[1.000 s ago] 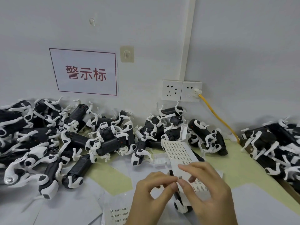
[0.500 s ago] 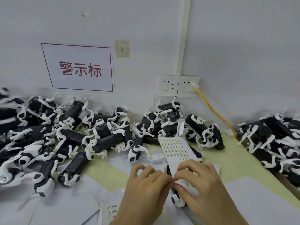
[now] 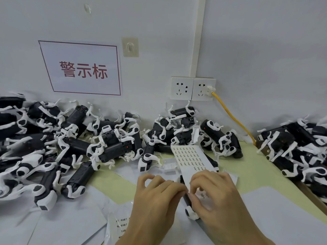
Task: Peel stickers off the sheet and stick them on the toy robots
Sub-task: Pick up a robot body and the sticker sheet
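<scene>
Peeling step: sheet slants over a robot on the surface, right hand gripping its near end, left hand pinching there too, probably a sticker corner (hidden); next needs a clean lift, then pressing onto the robot.

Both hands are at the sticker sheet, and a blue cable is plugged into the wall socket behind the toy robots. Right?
Not quite: the head view shows the cable is yellow, not blue. The rest holds: it is plugged into the wall socket behind the toy robots, and the left hand and right hand are both at the sticker sheet.
</scene>
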The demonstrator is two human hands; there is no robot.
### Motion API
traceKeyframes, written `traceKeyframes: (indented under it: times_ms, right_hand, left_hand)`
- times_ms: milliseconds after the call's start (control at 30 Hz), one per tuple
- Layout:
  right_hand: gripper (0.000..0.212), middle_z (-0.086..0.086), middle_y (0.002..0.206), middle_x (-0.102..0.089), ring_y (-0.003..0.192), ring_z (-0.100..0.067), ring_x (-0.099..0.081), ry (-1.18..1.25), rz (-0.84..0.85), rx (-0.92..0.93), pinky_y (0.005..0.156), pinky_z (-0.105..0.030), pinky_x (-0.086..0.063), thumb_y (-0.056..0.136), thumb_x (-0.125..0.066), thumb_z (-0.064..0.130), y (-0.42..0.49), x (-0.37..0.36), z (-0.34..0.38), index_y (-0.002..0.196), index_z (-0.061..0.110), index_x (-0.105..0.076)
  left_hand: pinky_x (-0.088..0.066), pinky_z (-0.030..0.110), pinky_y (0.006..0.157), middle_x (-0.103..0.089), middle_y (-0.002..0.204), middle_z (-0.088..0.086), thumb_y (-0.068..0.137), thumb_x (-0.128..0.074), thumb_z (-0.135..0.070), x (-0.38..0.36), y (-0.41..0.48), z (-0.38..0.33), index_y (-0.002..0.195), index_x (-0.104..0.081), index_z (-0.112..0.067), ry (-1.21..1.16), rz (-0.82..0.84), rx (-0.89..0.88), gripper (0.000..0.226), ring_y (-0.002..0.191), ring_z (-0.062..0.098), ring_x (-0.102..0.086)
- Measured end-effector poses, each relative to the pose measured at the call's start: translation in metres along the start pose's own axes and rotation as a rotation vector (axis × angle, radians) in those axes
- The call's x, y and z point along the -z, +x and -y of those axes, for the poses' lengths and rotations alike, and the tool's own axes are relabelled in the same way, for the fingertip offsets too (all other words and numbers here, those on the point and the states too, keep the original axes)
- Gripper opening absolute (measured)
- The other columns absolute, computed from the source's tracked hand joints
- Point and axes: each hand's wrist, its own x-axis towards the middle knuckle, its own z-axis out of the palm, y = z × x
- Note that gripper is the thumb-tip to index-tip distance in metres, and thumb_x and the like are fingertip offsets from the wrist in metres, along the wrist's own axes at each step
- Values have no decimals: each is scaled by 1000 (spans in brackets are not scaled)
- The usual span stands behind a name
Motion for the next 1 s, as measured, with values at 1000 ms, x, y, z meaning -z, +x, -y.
traceKeyframes:
  times_ms: [1000]
  right_hand:
    - [53,7,120,-49,108,-42,-54,-148,-805,-306,98,-52,-44,77,-65,-1,-9,41,-59,128,-4,-50]
  left_hand:
    - [-57,23,75,-71,94,-12,93,-66,-1,-16,-16,-2,99,-60,-26,-623,23,424,26,82,11,-75]
